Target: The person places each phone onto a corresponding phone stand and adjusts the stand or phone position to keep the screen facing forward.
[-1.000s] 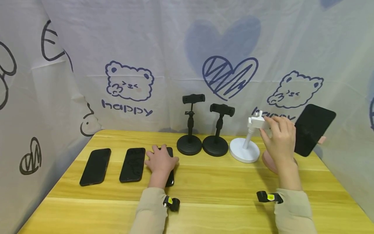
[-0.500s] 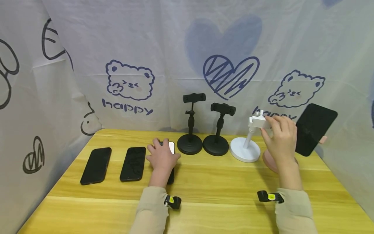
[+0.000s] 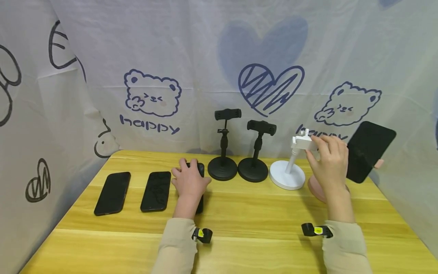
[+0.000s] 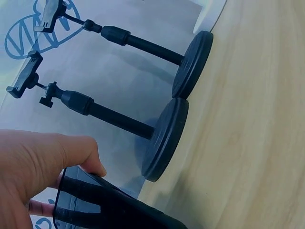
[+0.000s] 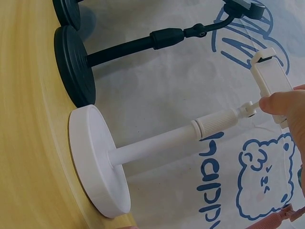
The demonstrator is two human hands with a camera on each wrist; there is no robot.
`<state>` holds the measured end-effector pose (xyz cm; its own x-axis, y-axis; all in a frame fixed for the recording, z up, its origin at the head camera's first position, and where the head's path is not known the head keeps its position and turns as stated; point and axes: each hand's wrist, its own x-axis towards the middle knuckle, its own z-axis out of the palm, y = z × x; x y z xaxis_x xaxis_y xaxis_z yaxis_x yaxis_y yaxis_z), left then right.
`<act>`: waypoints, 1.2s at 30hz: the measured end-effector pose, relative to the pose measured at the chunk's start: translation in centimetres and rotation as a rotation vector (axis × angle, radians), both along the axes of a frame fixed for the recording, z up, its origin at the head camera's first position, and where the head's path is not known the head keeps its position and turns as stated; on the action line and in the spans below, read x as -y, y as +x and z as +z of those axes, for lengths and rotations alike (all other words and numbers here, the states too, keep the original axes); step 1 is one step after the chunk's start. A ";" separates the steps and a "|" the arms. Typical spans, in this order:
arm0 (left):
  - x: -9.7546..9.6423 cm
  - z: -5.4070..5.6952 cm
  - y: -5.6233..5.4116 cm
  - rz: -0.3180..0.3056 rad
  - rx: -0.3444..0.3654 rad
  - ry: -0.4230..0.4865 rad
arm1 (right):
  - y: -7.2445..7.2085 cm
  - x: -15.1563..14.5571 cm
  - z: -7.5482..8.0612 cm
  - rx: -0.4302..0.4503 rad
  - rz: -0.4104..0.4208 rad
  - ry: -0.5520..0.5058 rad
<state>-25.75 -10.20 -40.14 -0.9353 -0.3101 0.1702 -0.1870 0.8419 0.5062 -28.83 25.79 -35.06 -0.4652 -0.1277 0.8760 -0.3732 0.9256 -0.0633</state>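
My left hand (image 3: 190, 183) grips a black smartphone (image 4: 119, 207) by its sides, thumb on one edge and fingertips on the other. In the left wrist view the phone's dark screen reflects the fingers, and its far end is tilted up. On the right, my right hand (image 3: 329, 161) pinches the clamp head (image 5: 274, 78) of a white phone stand (image 5: 97, 164), whose round base rests on the table. Behind that hand, a pink phone stand (image 3: 316, 188) bears another black phone (image 3: 369, 152), tilted; part of its stem is hidden.
Two more black phones, a left one (image 3: 112, 193) and a right one (image 3: 155, 191), lie flat on the wooden table (image 3: 253, 243). A taller black stand (image 3: 222, 168) and a shorter black stand (image 3: 253, 169) stand at the back, before a printed white cloth (image 3: 202, 49).
My left hand has taken the phone's far end up and shifted it slightly away from me, the screen's glare coming and going. The right hand stays on the white stand's clamp.
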 end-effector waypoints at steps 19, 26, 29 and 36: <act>0.2 0.7 0.2 -0.019 0.003 0.027 | -0.2 0.5 0.0 0.022 -0.051 0.026; -0.1 0.9 0.3 -0.029 -0.005 0.034 | -0.3 0.4 -0.1 -0.038 -0.012 0.000; -0.2 0.9 0.3 -0.028 -0.014 0.033 | -0.2 0.4 -0.1 -0.074 0.012 0.001; -0.3 0.9 0.3 -0.031 -0.023 0.032 | 0.2 0.5 0.1 -0.074 0.054 -0.013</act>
<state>-25.43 -9.89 -39.24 -0.9405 -0.2868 0.1822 -0.1492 0.8304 0.5368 -28.60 25.25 -35.00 -0.3919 -0.1392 0.9094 -0.4266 0.9033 -0.0455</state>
